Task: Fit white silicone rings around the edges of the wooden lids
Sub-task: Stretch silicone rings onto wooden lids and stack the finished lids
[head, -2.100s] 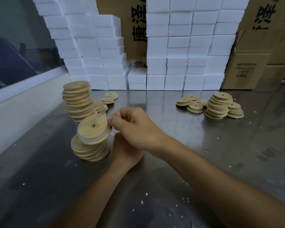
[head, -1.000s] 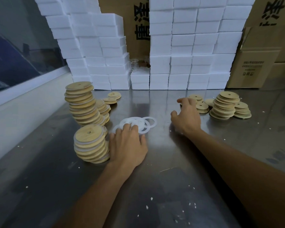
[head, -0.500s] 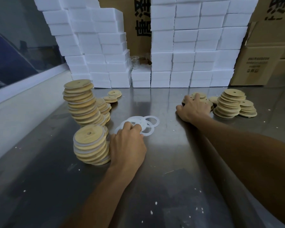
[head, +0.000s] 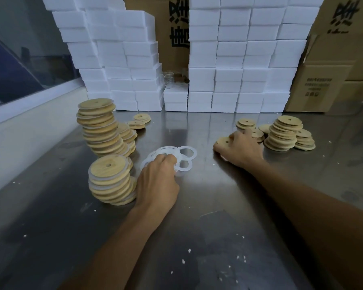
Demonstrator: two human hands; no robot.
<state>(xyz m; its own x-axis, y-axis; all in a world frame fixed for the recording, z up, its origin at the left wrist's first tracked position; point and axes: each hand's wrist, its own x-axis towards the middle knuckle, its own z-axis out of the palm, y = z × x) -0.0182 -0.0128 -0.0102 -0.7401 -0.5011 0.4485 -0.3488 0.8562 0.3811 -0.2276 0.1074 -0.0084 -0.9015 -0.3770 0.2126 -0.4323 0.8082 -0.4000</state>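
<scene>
Several white silicone rings (head: 184,152) lie overlapping on the steel table (head: 197,206) at centre. My left hand (head: 157,181) covers their near side, its curled fingertips pinching one ring. My right hand (head: 240,150) lies flat to the right, with its fingers and thumb curled round a bare wooden lid (head: 223,141) that peeks out at the hand's left edge. Just left of my left hand is a short stack of lids with rings fitted (head: 110,181). A taller leaning stack (head: 101,126) stands behind it.
A pile of bare lids (head: 284,132) sits right of my right hand, with a few loose lids (head: 245,123) behind it. White foam blocks (head: 239,59) and cardboard boxes (head: 327,86) wall off the back. White crumbs dot the near table.
The ringed lid went onto the short left stack. My left hand dropped to the rings and curled on one. My right hand reached the bare lids and now drags one back left.
</scene>
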